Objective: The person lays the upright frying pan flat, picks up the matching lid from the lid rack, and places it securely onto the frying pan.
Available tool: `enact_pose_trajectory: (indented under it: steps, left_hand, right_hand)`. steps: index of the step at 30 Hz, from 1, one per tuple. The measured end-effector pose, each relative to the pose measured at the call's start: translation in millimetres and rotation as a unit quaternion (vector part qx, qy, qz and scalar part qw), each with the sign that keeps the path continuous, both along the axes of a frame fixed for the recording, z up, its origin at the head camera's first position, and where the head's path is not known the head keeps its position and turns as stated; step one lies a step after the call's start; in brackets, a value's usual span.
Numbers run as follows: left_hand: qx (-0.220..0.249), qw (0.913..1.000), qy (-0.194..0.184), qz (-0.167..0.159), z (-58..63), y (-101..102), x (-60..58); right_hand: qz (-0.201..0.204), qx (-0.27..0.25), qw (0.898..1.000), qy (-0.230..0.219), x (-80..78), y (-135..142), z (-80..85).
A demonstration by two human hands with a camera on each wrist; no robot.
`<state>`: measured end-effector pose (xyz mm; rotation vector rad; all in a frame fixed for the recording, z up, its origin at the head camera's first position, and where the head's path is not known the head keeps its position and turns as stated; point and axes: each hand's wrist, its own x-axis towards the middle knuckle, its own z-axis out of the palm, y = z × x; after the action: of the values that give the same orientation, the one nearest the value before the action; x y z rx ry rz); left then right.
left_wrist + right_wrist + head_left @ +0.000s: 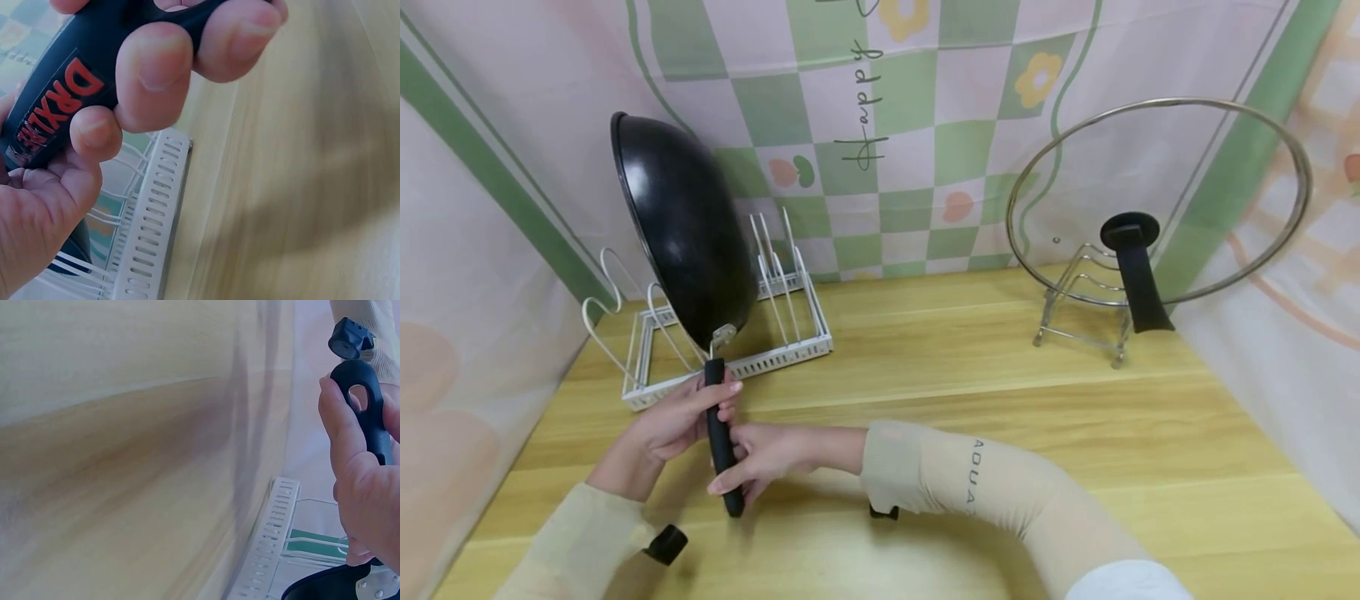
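A black wok (685, 225) stands on its side, tilted, in the white rack (786, 354) at the left of the table. Its long black handle (721, 450) points down toward me. My left hand (673, 417) grips the handle close to the wok, thumb across the top. Nearer the handle's end, my right hand (771, 454) holds it from the other side with fingers curled round. Red lettering (56, 103) shows on the handle in the left wrist view. The right wrist view shows the slot in the handle's end (356, 378).
At the back right, a large glass lid (1217, 192) with a black knob (1138, 275) stands upright in a small metal wire stand (1082, 336). A checked green and white cloth (910, 175) hangs behind the wooden table (962, 350). White wire dividers (786, 292) rise from the rack.
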<state>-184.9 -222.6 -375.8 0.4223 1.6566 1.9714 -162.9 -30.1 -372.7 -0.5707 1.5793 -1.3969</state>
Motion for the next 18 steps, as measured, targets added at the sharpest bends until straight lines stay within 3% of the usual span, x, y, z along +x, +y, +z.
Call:
enact_pose_trajectory:
  steps: [18]
  left_hand:
    - [0.016, 0.9996, 0.020, 0.015, 6.1, 11.2, 0.8]
  right_hand:
    - [0.003, 0.002, 1.000, 0.021, -3.2, 11.7, 6.5]
